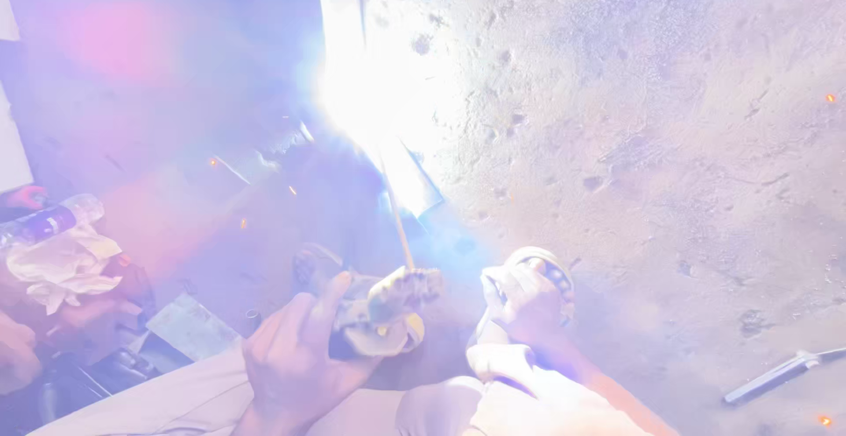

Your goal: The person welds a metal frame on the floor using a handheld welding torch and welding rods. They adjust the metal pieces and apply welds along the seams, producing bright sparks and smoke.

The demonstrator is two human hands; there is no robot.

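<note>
My left hand [295, 361] grips a worn welding electrode holder [383, 313]. A thin rod [402, 235] runs up from the holder to a blinding white arc [366, 101]. The arc sits on a long steel bar [416, 179] that lies on the rough ground and runs away to the top of the view. My right hand [527, 306] is closed around a pale round object [551, 264] just right of the holder; glare hides what it is. Pale sleeves cover both forearms at the bottom edge.
A plastic bottle [51, 220] and a crumpled cloth [63, 264] lie at the left edge. A flat grey metal plate [189, 326] lies near my left arm. A slim metal tool [780, 374] rests on the dirt floor [670, 119] at the lower right. Sparks scatter about.
</note>
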